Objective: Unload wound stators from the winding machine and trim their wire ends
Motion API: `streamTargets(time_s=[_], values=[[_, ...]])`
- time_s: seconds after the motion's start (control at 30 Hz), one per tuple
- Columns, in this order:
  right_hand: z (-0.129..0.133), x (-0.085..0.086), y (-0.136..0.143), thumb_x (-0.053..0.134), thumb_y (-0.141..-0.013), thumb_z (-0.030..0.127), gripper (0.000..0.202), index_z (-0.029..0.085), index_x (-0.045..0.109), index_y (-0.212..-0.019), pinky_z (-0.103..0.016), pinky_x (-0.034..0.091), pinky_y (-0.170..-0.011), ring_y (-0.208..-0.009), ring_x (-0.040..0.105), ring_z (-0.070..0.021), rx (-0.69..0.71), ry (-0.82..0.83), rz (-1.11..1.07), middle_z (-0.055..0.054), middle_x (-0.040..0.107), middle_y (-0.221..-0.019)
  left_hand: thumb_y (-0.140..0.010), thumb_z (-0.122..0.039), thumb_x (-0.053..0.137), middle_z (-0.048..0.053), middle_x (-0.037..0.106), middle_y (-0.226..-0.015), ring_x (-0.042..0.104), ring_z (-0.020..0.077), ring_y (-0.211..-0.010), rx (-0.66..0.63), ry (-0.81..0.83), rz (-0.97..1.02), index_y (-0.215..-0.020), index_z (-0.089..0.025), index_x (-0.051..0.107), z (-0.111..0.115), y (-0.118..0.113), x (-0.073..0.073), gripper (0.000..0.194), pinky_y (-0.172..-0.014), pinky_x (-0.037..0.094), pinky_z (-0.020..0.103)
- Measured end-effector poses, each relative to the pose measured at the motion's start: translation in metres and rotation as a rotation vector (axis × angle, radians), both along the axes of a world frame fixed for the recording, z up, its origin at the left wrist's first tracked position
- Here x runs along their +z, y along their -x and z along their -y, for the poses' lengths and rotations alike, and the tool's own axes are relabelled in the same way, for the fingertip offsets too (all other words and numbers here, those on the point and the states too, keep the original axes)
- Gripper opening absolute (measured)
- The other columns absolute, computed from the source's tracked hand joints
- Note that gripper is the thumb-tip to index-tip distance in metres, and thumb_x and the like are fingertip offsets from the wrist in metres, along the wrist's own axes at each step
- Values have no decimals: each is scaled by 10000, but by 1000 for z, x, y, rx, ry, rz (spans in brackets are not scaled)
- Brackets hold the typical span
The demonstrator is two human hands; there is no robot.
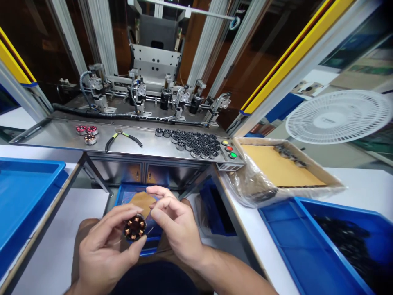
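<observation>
Between the fingers and thumb of my left hand [106, 250] is a round motor stator [135, 227], its copper windings facing up towards me. My right hand [176, 223] is just right of it, thumb and forefinger pinched together. A thin wire [150, 230] shows faintly between the stator and these fingers; its far end is hidden in the pinch. On the metal ledge ahead lie wire cutters [122, 138] with black and green handles, spread apart. Left of them sit a copper-wound stator [90, 139] and two reddish ones [86, 130].
Several black unwound stator cores [196, 143] stand grouped on the ledge beside coloured push buttons [229, 149]. Behind is a machine with fixtures [166, 98]. Blue trays [30, 176] flank me; at right are a plastic-lined box [276, 164] and a white fan [337, 116].
</observation>
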State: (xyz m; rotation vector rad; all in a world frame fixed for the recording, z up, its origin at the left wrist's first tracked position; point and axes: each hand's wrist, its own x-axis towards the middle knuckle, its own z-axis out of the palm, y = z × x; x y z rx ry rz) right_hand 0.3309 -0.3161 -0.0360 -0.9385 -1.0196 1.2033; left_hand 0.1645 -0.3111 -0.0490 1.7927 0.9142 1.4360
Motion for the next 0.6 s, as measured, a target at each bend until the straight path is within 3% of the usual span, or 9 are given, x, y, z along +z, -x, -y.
streamTargets(time_s=[0.13, 0.23, 0.3, 0.43, 0.6], values=[[3, -6, 1, 866, -700, 304, 271, 238, 704, -906, -279, 486, -838, -938, 620, -158, 92, -35, -138, -25, 661, -1032, -742, -59, 755, -13, 713, -1097, 690, 115, -1043, 37, 33, 1, -1122, -263, 680, -1, 4, -3, 438, -974, 533, 173], [6, -5, 1, 828, -754, 284, 151, 209, 709, -808, -252, 470, -749, -781, 599, -128, 133, -62, -84, 4, 642, -809, -746, -78, 757, -18, 726, -1082, 701, 117, -1036, 42, 52, 3, -1105, -271, 689, -2, 5, -1, 414, -963, 539, 171], [9, -2, 1, 776, -809, 259, 136, 195, 687, -728, -251, 452, -707, -717, 581, -120, 83, -101, 1, 11, 627, -725, -743, -87, 760, -15, 733, -1084, 704, 122, -1042, 45, 65, 6, -1104, -273, 693, -1, 5, 1, 412, -963, 540, 174], [15, 3, 0, 731, -839, 240, 163, 187, 654, -705, -264, 432, -671, -680, 558, -125, -16, -151, 130, 7, 612, -693, -730, -74, 761, -14, 734, -1080, 712, 123, -1021, 33, 63, 24, -1107, -281, 697, -1, 3, 4, 435, -940, 551, 173], [14, 3, 1, 757, -816, 346, 185, 184, 677, -778, -260, 438, -626, -664, 546, -128, 93, -17, 35, -3, 624, -722, -719, -65, 756, -11, 747, -1048, 720, 124, -989, 42, 25, 10, -1089, -275, 703, 0, 1, 4, 428, -923, 559, 175]])
